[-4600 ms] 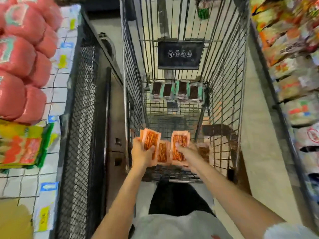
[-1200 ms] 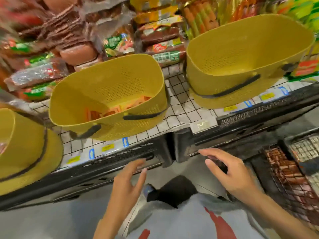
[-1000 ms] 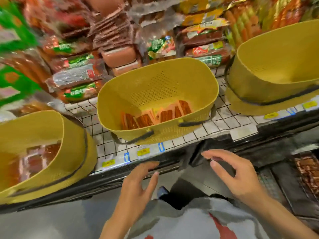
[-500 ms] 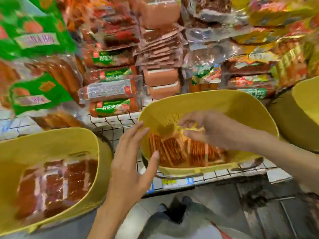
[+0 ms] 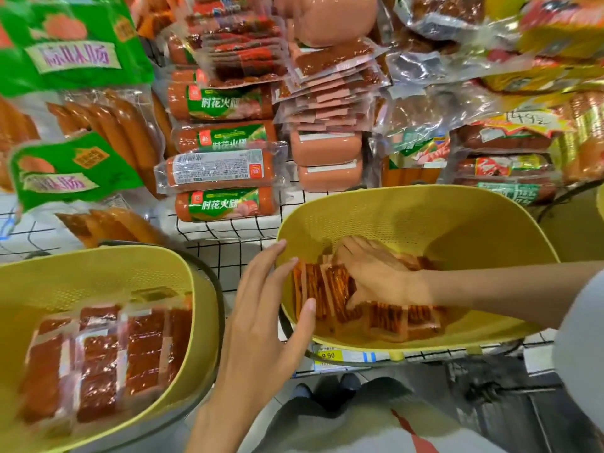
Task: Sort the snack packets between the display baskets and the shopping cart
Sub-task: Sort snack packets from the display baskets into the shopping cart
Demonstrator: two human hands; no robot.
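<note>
A yellow display basket (image 5: 425, 197) stands on the shelf at centre right, and several orange snack packets (image 5: 392, 318) stand on edge in it. My right hand (image 5: 376, 276) is down inside this basket. Its fingers lie over the far side of the left-hand packets and its thumb is on their near side, gripping them. My left hand (image 5: 261, 322) hovers open with straight fingers at the basket's left rim. A second yellow basket (image 5: 98, 256) at lower left holds several dark red packets (image 5: 98, 361). The shopping cart is out of view.
Sausage and ham packs (image 5: 222, 171) are stacked on the gridded white shelf behind the baskets. A third yellow basket (image 5: 572, 230) shows at the right edge. A yellow price tag (image 5: 327, 354) sits on the shelf front. My legs and the floor are below.
I have turned from the cart to the shelf. My empty right hand has reached into the middle basket and closed on the orange packets. My left hand has risen to the rim.
</note>
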